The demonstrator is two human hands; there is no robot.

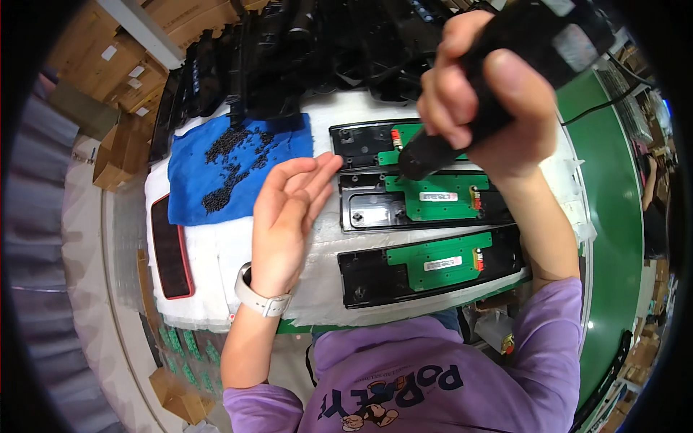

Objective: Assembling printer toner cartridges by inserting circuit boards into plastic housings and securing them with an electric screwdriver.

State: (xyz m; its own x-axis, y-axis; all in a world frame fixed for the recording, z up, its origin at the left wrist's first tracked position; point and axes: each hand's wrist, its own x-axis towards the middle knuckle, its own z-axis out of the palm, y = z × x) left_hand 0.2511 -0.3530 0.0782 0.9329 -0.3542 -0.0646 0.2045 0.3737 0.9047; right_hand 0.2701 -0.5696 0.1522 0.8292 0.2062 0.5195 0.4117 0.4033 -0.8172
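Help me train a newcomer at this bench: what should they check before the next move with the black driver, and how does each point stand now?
1. Black driver held firmly: ok as far as grip shows; the right hand is wrapped around it.
2. Driver aimed at the middle panel: ok, its tip points at the upper-left part of that panel's green board.
3. Screw seated under the tip: cannot tell, too small.
4. Left hand clear of the tip: ok, open and left of it.
5. Middle panel steadied: cannot tell whether the left fingers touch it.
6. Small black pieces within reach: ok, on the blue cloth.
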